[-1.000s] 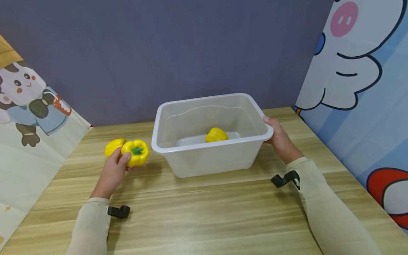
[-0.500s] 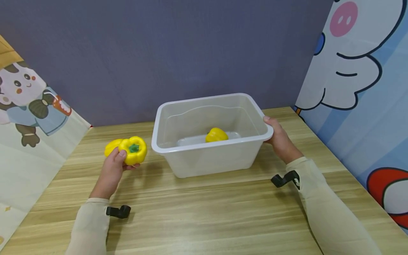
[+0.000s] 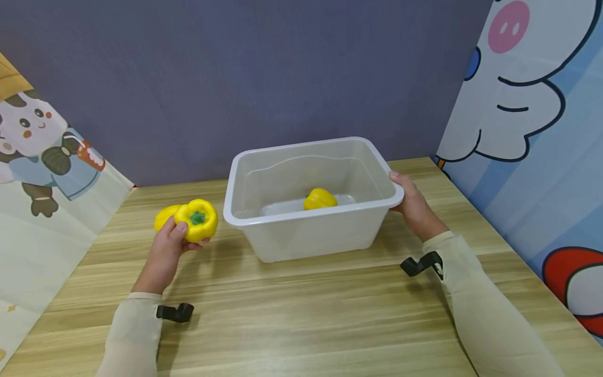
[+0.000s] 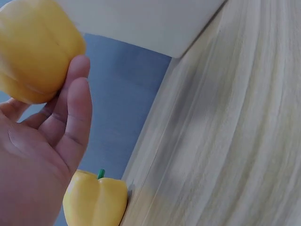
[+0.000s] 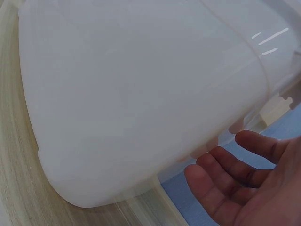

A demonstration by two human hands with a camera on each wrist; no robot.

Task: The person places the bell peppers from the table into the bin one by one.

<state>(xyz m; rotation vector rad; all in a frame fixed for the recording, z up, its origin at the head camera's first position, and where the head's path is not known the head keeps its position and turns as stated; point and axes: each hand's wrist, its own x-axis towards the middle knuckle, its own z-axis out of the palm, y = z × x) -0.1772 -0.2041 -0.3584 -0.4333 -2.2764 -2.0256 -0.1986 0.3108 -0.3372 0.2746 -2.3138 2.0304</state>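
Observation:
My left hand [image 3: 165, 254] grips a yellow bell pepper [image 3: 205, 230] with a green stem, thumb on its near side. The left wrist view shows this bell pepper [image 4: 40, 47] held up off the wooden surface. A second yellow bell pepper [image 3: 165, 214] rests on the table behind the hand, partly hidden; the left wrist view shows that pepper [image 4: 96, 202] below the hand. To the right stands a white plastic bin [image 3: 311, 235] with a third yellow bell pepper [image 3: 320, 199] inside. My right hand [image 3: 416, 209] holds the bin's right rim, thumb on top, fingers beneath.
The wood-grain table [image 3: 282, 319] runs back to a dark grey-blue panel [image 3: 282, 78] close behind the bin. Cartoon-printed sheets, one on the left [image 3: 47, 251] and one on the right [image 3: 513, 183], flank the table.
My left hand has lifted its bell pepper slightly up and a little to the left. The right hand, the bin and the other peppers have stayed in place.

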